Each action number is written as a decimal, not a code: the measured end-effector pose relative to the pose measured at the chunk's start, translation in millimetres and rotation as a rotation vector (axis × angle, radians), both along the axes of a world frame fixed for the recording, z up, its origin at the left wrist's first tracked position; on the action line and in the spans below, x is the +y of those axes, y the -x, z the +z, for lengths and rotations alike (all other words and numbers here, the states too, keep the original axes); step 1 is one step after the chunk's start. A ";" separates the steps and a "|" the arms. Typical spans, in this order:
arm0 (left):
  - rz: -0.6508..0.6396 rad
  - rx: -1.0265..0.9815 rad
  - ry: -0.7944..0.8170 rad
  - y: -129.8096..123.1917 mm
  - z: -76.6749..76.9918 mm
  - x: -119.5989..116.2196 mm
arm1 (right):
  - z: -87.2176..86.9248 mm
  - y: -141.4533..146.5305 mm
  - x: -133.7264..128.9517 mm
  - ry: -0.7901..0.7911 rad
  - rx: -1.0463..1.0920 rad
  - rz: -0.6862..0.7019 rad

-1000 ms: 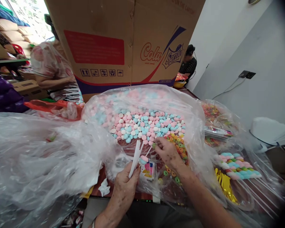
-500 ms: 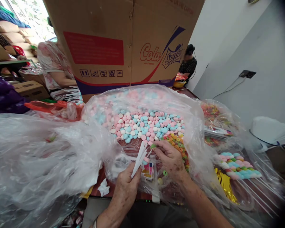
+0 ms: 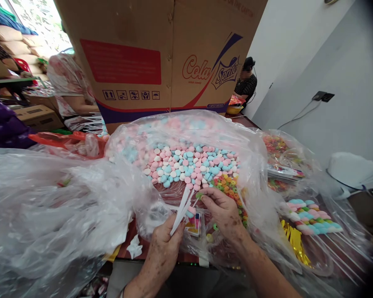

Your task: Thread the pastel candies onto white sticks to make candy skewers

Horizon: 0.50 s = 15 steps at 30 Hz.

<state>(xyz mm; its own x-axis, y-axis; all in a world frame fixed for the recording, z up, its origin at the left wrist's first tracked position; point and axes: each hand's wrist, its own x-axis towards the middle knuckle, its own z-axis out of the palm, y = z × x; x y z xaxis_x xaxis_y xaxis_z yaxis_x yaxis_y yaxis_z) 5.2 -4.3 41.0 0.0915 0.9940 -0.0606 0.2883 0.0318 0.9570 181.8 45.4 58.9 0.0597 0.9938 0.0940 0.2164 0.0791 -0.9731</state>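
Observation:
My left hand (image 3: pixel 166 242) is closed around a bundle of thin white sticks (image 3: pixel 180 211), their tips fanned upward. Between thumb and forefinger my right hand (image 3: pixel 222 209) pinches a green gummy ring (image 3: pixel 199 195), held at the tip of one stick. Pink and blue marshmallows (image 3: pixel 190 212) lie just behind the sticks, partly hidden by them. Beyond my hands spreads a heap of pink, blue and white marshmallows (image 3: pixel 186 163) in a big clear plastic bag (image 3: pixel 251 153). To the right of that heap sit many coloured gummy rings (image 3: pixel 233 187), partly behind my right hand.
A tall cardboard box (image 3: pixel 136 82) stands behind the bag. Finished marshmallow skewers (image 3: pixel 313 217) and gold twist ties (image 3: pixel 295 244) lie at right. Crumpled plastic sheeting (image 3: pixel 59 207) covers the left side. Two other people sit beyond the box, one at each side.
My right hand and the green gummy ring have shifted slightly down and left, staying at the stick's tip. My left hand keeps its hold on the sticks.

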 end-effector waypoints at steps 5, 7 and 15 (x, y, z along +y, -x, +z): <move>0.027 -0.003 -0.015 -0.1 -4.2 0.3 | 1.9 -1.3 -4.4 -0.319 -0.396 0.085; 0.030 -0.020 -0.023 0.5 -5.2 0.8 | 2.7 4.6 -10.7 -0.474 -0.545 0.162; 0.038 -0.059 -0.015 3.2 -11.7 0.6 | 11.1 -3.3 -12.3 -0.478 -0.675 0.223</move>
<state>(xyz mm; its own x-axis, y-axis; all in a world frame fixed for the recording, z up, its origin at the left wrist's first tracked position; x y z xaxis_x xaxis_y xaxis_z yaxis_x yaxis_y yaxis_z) 2.0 -3.7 29.4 0.0564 0.9976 -0.0409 0.2300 0.0269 0.9728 185.1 33.1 70.0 -0.3517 0.8201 0.4514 0.6683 0.5576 -0.4924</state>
